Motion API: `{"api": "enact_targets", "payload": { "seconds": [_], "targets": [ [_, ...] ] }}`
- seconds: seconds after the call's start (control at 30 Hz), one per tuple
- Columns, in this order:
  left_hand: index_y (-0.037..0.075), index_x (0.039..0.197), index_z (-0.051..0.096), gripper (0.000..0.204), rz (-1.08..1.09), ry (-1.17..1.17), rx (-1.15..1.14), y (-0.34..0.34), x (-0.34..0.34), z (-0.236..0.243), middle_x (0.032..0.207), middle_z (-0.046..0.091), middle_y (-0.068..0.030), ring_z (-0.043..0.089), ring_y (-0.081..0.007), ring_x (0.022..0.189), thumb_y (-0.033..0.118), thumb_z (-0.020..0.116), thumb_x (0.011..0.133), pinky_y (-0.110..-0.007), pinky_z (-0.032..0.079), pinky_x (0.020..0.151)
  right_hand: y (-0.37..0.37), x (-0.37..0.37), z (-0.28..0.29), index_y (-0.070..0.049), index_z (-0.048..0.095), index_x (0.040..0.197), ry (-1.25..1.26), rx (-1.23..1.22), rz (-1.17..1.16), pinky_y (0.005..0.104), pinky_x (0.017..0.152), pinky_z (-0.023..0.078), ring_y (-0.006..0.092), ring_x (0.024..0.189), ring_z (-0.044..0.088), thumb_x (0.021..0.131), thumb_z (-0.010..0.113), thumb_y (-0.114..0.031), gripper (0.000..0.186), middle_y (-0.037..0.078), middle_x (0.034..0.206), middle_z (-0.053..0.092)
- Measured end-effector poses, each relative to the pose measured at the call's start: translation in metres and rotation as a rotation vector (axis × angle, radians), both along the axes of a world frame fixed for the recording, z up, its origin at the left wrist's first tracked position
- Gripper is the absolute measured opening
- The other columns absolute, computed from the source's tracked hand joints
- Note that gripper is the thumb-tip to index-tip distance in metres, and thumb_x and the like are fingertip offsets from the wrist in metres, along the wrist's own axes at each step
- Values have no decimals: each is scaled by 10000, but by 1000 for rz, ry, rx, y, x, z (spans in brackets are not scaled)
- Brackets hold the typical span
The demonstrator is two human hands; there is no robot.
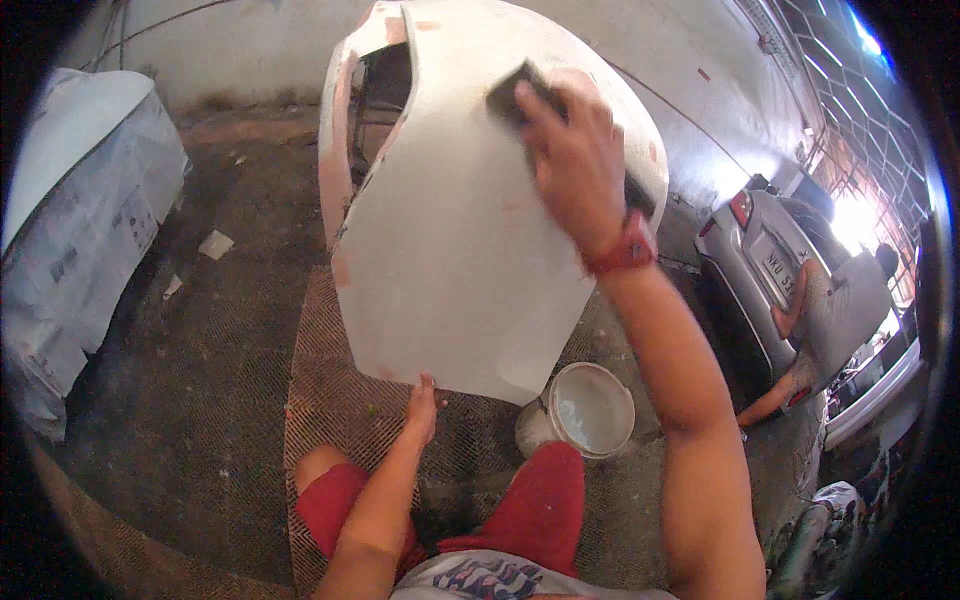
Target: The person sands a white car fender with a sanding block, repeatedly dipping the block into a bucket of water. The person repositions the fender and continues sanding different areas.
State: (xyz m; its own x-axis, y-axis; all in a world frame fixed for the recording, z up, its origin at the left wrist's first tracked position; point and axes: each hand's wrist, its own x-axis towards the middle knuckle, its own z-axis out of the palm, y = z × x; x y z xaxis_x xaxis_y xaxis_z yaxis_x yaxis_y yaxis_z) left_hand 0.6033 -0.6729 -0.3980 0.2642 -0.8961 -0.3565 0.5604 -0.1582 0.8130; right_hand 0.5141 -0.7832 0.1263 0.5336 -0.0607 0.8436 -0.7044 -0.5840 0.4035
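Observation:
A large white car body panel (470, 250) stands upright before me, with reddish patches and a dark opening near its upper left. My right hand (580, 165), slightly blurred, presses a dark sanding block (522, 92) against the upper part of the panel; its fingers lie over the block. A red watch (632, 243) circles that wrist. Down at the panel's bottom edge, my left hand (425, 408) grips the rim, the fingers partly hidden by it.
A bucket (592, 408) of cloudy liquid stands below the panel's lower right corner. To the left is a sheet-covered object (100, 230). At right, a person (850, 315) bends beside a silver car (765, 265). Paper scraps (215, 244) lie on the dark floor.

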Motion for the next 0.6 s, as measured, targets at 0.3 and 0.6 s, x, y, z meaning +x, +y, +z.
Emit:
{"api": "enact_targets", "payload": {
  "seconds": [0.3,0.6],
  "targets": [
    [97,1326,618,754,-31,27,-72,10,-29,19,1093,584,6,539,-134,954,798,493,1077,-351,549,822,-25,9,50,-259,670,1497,12,47,-219,566,1027,510,407,1281,601,1009,739,-253,493,174,1390,648],
    [68,1297,632,745,-34,-31,-5,9,-23,4,1115,624,-35,602,-197,1042,769,471,1106,-400,558,939,-22,-4,30,-255,644,1541,85,61,-127,578,1038,513,412,1302,608,1028,717,-241,518,186,1434,652]
  ]
}}
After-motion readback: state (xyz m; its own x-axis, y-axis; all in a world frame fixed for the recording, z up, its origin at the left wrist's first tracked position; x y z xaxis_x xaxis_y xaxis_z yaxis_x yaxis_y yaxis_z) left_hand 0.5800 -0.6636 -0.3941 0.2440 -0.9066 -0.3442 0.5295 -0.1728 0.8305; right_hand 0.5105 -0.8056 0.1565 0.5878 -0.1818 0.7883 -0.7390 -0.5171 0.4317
